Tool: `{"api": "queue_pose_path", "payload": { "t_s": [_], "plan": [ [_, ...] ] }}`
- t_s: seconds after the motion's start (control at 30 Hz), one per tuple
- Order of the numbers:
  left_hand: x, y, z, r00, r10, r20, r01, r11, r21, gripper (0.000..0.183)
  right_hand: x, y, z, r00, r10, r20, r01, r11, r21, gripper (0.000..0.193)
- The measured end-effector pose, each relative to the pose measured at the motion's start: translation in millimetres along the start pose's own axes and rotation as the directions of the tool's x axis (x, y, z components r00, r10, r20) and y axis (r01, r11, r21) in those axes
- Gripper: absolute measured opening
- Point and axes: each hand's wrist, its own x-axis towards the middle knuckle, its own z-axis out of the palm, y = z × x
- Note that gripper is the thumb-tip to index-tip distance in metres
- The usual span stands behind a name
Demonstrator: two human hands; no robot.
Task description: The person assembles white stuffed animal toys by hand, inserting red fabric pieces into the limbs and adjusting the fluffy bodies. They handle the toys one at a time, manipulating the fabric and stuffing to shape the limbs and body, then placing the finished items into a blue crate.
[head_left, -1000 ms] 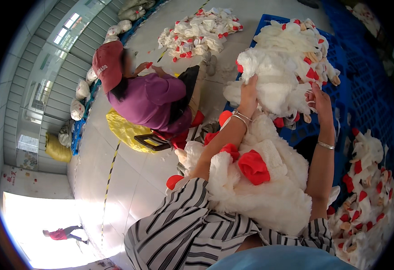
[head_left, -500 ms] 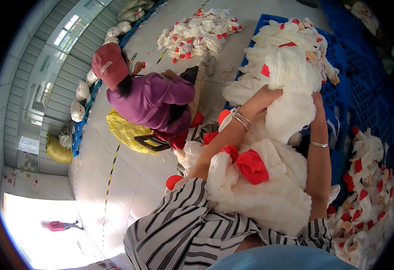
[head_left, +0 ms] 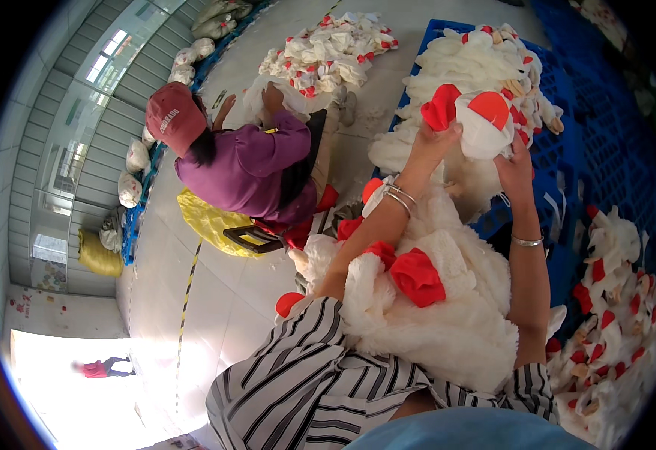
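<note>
Both my hands hold up one white plush toy skin (head_left: 479, 139) with a rounded white end and red patches on it. My left hand (head_left: 439, 142) grips its left side, beside a puffy red part (head_left: 440, 107). The fingers of my right hand (head_left: 515, 161) are closed on its right edge. The lower part of the skin hangs between my forearms. Across my lap lies a heap of fluffy white plush skins (head_left: 440, 337), with a crumpled red piece (head_left: 418, 276) on top.
Ahead, more white plush skins (head_left: 448, 71) cover a blue plastic pallet (head_left: 410, 94). Other piles lie on the floor, one far ahead (head_left: 328, 56) and one at right (head_left: 605, 330). On the left a person in purple (head_left: 245, 165) sits handling white material.
My hands have turned the plush skin, so its red parts and rounded white end now show between them. The person at left has lifted a white piece.
</note>
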Motion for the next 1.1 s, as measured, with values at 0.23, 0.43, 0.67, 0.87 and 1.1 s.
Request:
{"api": "queue_pose_path", "payload": {
  "t_s": [0.23, 0.43, 0.67, 0.87, 1.1],
  "plan": [
    [-4, -16, -23, 0.901, -0.353, 0.251, 0.394, 0.908, -0.138, 0.059, 0, 0, 5, 0.997, 0.071, 0.019, -0.073, 0.99, 0.124, 0.039],
    [1, 7, -17, 0.932, -0.299, 0.203, 0.338, 0.92, -0.199, 0.066, 0, -9, 7, 0.996, -0.046, 0.077, 0.048, 0.999, -0.02, 0.036],
    [-4, 11, -21, 0.89, -0.321, 0.325, 0.423, 0.847, -0.322, 0.075, -9, -18, 24, 0.976, 0.048, 0.211, -0.084, 0.983, 0.162, 0.036],
    [-6, 21, -26, 0.968, -0.178, 0.177, 0.24, 0.86, -0.451, 0.041, 9, -3, 1, 0.94, 0.326, 0.099, -0.334, 0.827, 0.452, 0.038],
    [-3, 34, -25, 0.971, -0.227, 0.073, 0.237, 0.947, -0.217, 0.024, -8, -1, 7, 0.921, 0.269, 0.283, -0.353, 0.882, 0.311, 0.036]
  ]
}}
